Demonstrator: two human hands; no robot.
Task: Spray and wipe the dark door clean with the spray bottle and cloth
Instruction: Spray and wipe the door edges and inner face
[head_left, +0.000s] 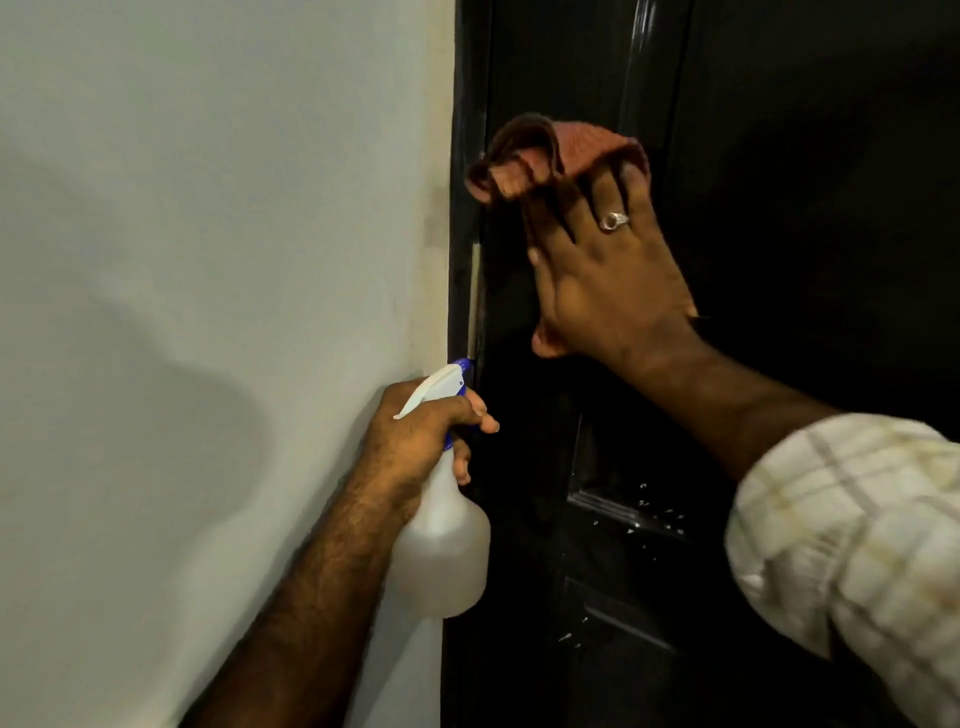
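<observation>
Right hand (608, 270) lies flat on the door (779, 208), fingers spread and straight, pressing the cloth (545, 150) against the dark panel close to the door's left edge, up beside the hinge (474, 301). Part of the cloth is bunched loose above the fingertips and is not in contact, so only the patch under the palm is doing any work.

Judging by this, the step in hand is wiping the upper stile, and it would go best with the cloth refolded flat so the whole hand drives it, then drawn in long overlapping strokes from the hinge edge toward the middle of the door and downward. Even pressure matters on a glossy dark finish, where streaks show easily.

Left hand (421, 431) is wrapped around the neck of the bottle (441, 545), which hangs low by the door's left edge, touching or nearly touching the wall (208, 260), nozzle pointing at the door. It should be kept clear of the wiping arm.

Droplets (644, 514) sit lower down on the moulding of a recessed panel, not yet wiped; they could run and dry into marks, so that moulding probably wants attention soon, with a cloth edge worked into the groove.
</observation>
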